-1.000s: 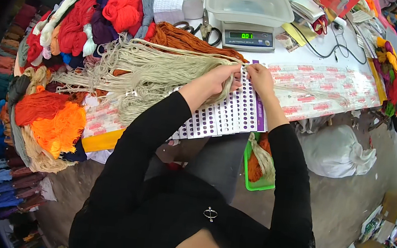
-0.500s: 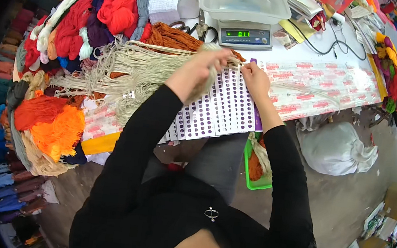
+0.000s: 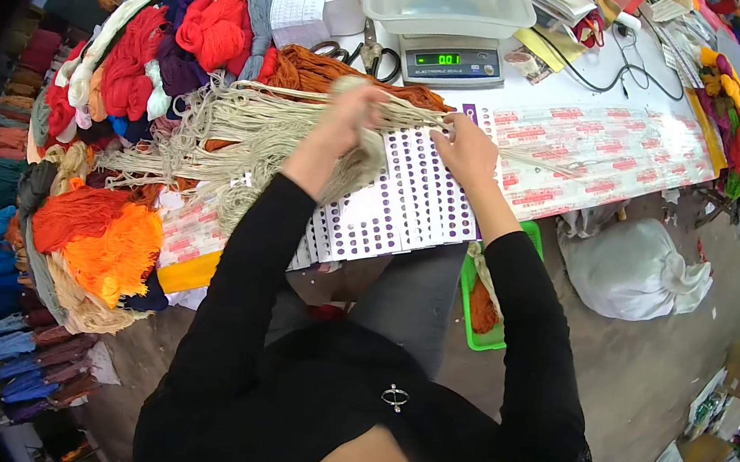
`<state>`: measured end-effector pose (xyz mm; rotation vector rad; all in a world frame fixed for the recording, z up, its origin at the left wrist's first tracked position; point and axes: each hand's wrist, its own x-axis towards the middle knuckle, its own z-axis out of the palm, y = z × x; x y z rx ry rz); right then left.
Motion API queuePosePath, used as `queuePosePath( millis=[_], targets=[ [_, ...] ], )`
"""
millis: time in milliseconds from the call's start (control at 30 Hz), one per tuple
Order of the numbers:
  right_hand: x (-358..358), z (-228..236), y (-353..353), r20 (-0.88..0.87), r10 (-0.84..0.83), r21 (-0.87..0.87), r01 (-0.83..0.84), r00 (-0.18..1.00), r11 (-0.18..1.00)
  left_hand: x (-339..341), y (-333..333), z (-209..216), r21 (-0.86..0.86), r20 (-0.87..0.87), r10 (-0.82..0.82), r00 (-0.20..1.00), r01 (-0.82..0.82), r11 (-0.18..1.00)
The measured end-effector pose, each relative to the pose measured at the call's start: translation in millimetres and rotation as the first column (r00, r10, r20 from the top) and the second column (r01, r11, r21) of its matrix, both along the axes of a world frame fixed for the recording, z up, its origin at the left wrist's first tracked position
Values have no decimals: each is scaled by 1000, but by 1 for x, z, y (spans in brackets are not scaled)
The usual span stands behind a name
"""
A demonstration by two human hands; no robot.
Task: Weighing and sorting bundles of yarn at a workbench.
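A thick bundle of beige yarn [image 3: 261, 139] lies across the table, its strands fanning to the left. My left hand [image 3: 344, 126], smeared by motion, is closed around a hank of this yarn, part of which hangs below the wrist. My right hand [image 3: 472, 154] pinches strands of the same yarn between thumb and fingertips. Strands stretch between the two hands. Under them lie overlapping white cards [image 3: 412, 190] with rows of dark purple holes, near the front table edge. Orange-brown yarn [image 3: 311, 69] lies just behind the beige bundle.
Behind my hands stands a digital scale [image 3: 453, 63] carrying a clear plastic tub [image 3: 448, 5]. Scissors [image 3: 385, 65] lie to its left. Coloured yarn hanks [image 3: 215, 27] crowd the left side. Below the table are a green basket [image 3: 491, 338] and a white sack [image 3: 628, 272].
My left hand has moved left and slightly down, away from the right hand. My right hand has shifted a little left. More strand length now shows between them. The scale's reading has changed.
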<state>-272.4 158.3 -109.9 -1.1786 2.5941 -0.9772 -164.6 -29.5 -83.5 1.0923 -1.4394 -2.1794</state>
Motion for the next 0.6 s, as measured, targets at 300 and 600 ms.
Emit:
queuePosePath(
  millis=[300, 600],
  targets=[
    [-4, -5, 1, 28, -16, 21, 15, 999, 1000, 131, -129, 54, -629, 352, 619, 702, -313, 712],
    [65, 55, 2, 597, 407, -510, -64, 691, 858, 73, 72, 57, -106, -259, -315, 913, 298, 949]
  ],
)
